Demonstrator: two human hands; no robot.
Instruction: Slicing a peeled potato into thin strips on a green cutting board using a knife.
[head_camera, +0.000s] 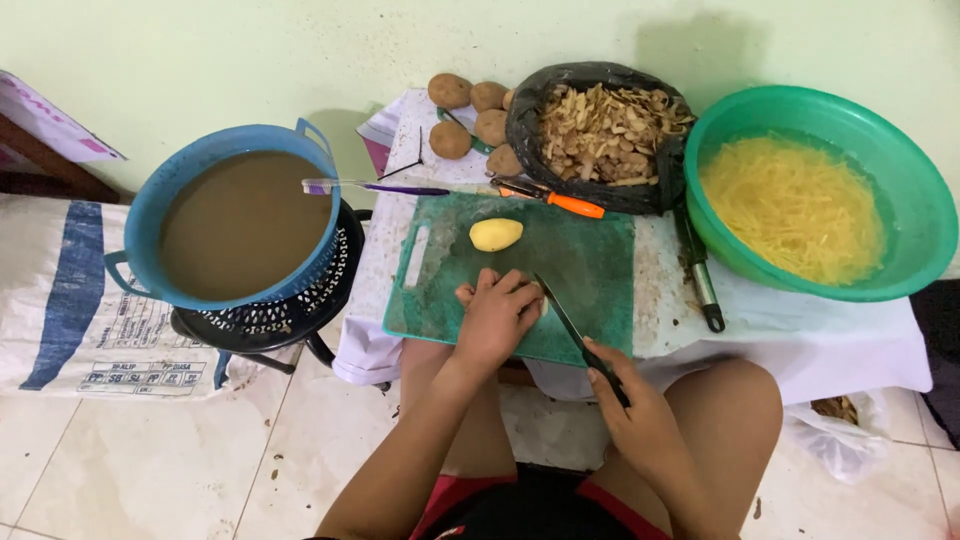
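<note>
A green cutting board (590, 260) lies on a low cloth-covered table. My left hand (494, 316) presses down on a potato piece, mostly hidden under the fingers, at the board's near edge. My right hand (632, 408) grips a black-handled knife (566, 316), its blade angled toward the left hand's fingertips. A whole peeled yellow potato (496, 234) rests further back on the board.
A green basin (910, 190) at right holds potato strips in water. A black bag of peelings (600, 130), unpeeled potatoes (470, 110), an orange-handled peeler (560, 198) and a toothbrush (370, 186) lie behind. A blue pot of brown water (150, 215) sits left on a black stool.
</note>
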